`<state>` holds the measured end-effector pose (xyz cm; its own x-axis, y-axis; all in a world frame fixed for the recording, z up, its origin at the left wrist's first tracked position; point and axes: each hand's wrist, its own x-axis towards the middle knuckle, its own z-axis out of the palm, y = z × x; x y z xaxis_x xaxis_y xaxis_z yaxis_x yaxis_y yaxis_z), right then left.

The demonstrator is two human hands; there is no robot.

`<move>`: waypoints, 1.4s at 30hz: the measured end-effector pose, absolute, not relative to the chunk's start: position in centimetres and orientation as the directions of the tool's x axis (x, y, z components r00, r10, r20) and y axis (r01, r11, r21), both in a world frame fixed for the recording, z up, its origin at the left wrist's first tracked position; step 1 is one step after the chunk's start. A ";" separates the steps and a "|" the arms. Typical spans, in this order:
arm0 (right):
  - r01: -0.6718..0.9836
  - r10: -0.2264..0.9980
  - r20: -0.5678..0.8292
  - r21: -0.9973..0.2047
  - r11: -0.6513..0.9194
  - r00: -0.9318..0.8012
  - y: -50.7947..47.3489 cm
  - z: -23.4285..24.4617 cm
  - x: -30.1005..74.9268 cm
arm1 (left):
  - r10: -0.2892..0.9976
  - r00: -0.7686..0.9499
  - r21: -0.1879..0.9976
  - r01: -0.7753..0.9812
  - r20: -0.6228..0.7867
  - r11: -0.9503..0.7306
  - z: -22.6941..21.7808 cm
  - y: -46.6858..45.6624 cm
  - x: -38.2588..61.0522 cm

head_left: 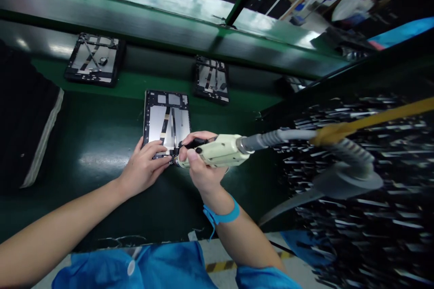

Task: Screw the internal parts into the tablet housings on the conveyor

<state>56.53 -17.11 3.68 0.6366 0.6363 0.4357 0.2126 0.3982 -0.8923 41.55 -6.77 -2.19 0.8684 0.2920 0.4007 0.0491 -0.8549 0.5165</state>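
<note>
An opened tablet (159,122), with silver plates and dark ribbon cables showing inside a black frame, lies on the green bench. My left hand (144,167) grips its lower left corner, with fingertips on the casing and the thumb along the bottom edge. In my right hand (203,171) is a pale green electric screwdriver (224,151), held almost level, its nose at the tablet's lower edge beside my left thumb. A small dark part by my right fingers is too unclear to name. The tip of the screwdriver is mostly hidden.
Two more opened tablets, one at the left (93,58) and one at the right (212,79), lie farther back. A grey cord (291,135) with a yellow strap (379,117) runs right from the screwdriver. Black fabric (23,117) borders the left side; a raised ledge (152,2) crosses behind.
</note>
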 end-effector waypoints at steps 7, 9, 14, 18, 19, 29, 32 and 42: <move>0.279 0.648 0.430 -0.903 0.328 0.629 -17.5 3.6 56.2 | 0.293 0.874 0.517 0.058 0.387 -0.854 -1.9 -6.8 41.5; 0.279 0.648 0.447 -0.894 0.352 0.616 -17.3 3.6 55.9 | 0.291 0.875 0.513 0.058 0.387 -0.856 -1.8 -6.8 41.4; 0.261 0.634 0.453 -0.889 0.377 0.627 -17.5 4.3 56.6 | 0.299 0.865 0.512 0.057 0.404 -0.857 -1.9 -6.7 41.4; 0.310 0.453 0.505 -0.844 0.438 0.735 -19.1 4.7 59.3 | 0.299 0.863 0.503 0.062 0.407 -0.862 -1.9 -6.8 41.4; 0.329 0.413 0.502 -0.845 0.423 0.760 -19.5 4.7 60.1 | 0.300 0.864 0.501 0.065 0.405 -0.863 -1.8 -6.9 41.4; 0.296 0.434 0.404 -0.908 0.296 0.805 -19.9 2.8 61.1 | 0.294 0.867 0.487 0.069 0.403 -0.871 -1.9 -6.7 41.3; 0.307 0.424 0.408 -0.907 0.288 0.808 -19.8 2.8 61.1 | 0.293 0.864 0.486 0.066 0.409 -0.871 -2.0 -6.7 41.3; 0.290 0.421 0.414 -0.899 0.329 0.807 -19.6 2.2 61.3 | 0.293 0.867 0.493 0.063 0.404 -0.868 -2.0 -6.7 41.3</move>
<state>61.28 -19.61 2.16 0.8072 0.4205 0.4142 0.2896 0.3292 -0.8987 41.34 -6.72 -1.97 0.8666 0.2926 0.4043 0.0628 -0.8676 0.4933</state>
